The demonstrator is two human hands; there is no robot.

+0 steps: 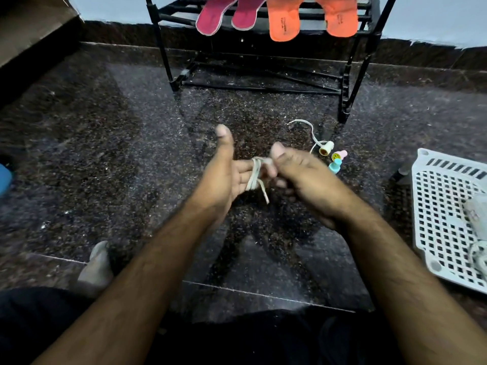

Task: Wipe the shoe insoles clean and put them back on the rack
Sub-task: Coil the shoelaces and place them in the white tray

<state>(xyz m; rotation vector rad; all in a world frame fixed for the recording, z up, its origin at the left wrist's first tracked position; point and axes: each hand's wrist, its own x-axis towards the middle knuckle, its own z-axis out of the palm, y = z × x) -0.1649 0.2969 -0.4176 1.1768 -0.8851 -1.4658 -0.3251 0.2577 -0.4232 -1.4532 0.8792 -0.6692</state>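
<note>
Dim indoor light, glare sheen on the polished floor (147,122), motion-blurred fingers (266,164), and wide-angle bending at the edges.

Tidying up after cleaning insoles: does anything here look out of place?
Yes. Small colourful stoppers and a white cord lie loose on the floor by the rack, and both hands wind a lace, not an insole.

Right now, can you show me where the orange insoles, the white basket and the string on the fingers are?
orange insoles (284,21): head view, middle of the left one of the pair.
white basket (448,214): head view, on its grid wall.
string (255,171): head view, on the loops round the left hand's fingers.
</note>
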